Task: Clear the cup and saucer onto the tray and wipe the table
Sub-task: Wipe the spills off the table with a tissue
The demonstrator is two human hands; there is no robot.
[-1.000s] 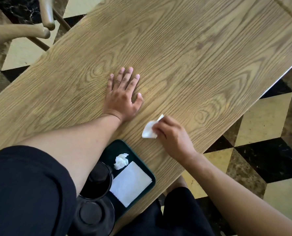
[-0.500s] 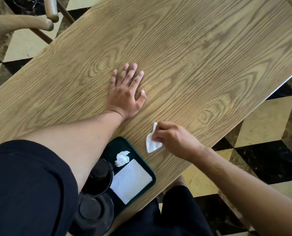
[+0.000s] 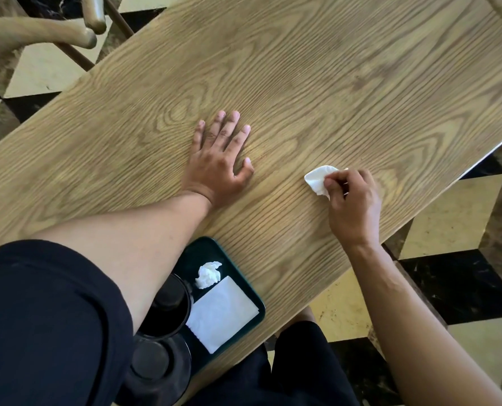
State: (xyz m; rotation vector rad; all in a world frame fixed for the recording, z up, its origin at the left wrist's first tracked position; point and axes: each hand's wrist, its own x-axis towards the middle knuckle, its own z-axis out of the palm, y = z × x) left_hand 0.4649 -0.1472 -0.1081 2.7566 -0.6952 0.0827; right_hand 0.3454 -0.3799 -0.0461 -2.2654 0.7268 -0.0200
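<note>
My left hand lies flat on the wooden table, fingers spread. My right hand grips a crumpled white tissue and presses it on the tabletop near the right edge. A dark green tray sits at the table's near edge. On it stand a black cup and a black saucer, partly hidden by my left arm, beside a flat white napkin and a balled-up tissue.
A wooden chair stands at the far left corner of the table. The table's right edge drops to a black and cream tiled floor. My dark-clothed knees are below the near edge.
My right hand has slid the tissue away from the tray, up and to the right across the table. My left hand has stayed flat in place.
</note>
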